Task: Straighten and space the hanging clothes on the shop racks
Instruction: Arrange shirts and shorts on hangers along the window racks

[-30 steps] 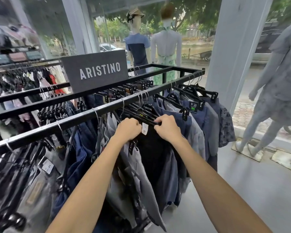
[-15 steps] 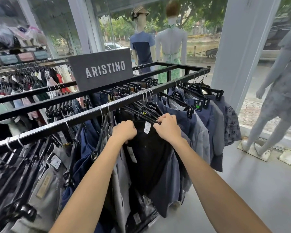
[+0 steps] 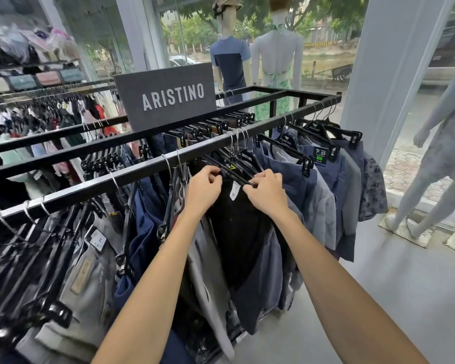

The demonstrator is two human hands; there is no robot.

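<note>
Pinching black hanger (image 3: pixel 238 178) at both ends with curled left hand (image 3: pixel 204 189) and right hand (image 3: pixel 267 194); lying left-to-right under rail (image 3: pixel 132 177).

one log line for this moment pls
left hand: grips black hanger | right hand: grips it too | load: black garment hanging from rail | step: straightening

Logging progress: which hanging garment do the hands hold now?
The black garment: the left hand and right hand grip its hanger; a grey one hangs left of it, blue ones right.
</note>
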